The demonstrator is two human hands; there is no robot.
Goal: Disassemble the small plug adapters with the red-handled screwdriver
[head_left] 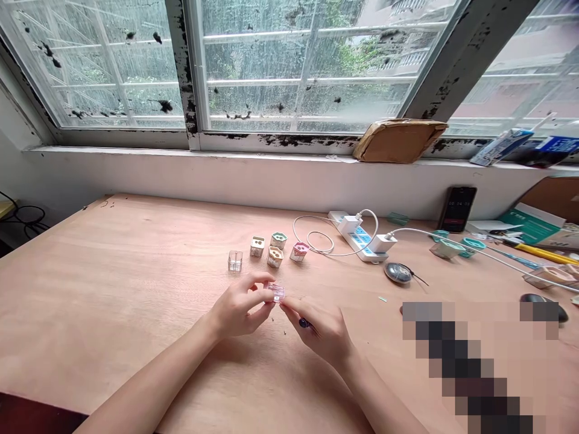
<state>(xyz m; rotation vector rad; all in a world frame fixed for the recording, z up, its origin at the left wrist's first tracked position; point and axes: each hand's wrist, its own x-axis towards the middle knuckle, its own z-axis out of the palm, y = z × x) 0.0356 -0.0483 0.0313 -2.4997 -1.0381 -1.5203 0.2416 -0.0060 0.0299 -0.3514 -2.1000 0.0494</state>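
Note:
Between finger and thumb, my left hand grips a small clear pinkish container just above the table. My right hand is closed around a dark-tipped tool, mostly hidden in the palm, and its fingertips touch the container's lower right edge. Behind the hands stand small containers: a clear one, a cream-topped one, a green-topped one, an orange-topped one and a pink-topped one.
A white power strip with plugs and cables lies at the back right of the wooden table. Beyond it are a dark round object, a propped phone, teal cups and a yellow pencil.

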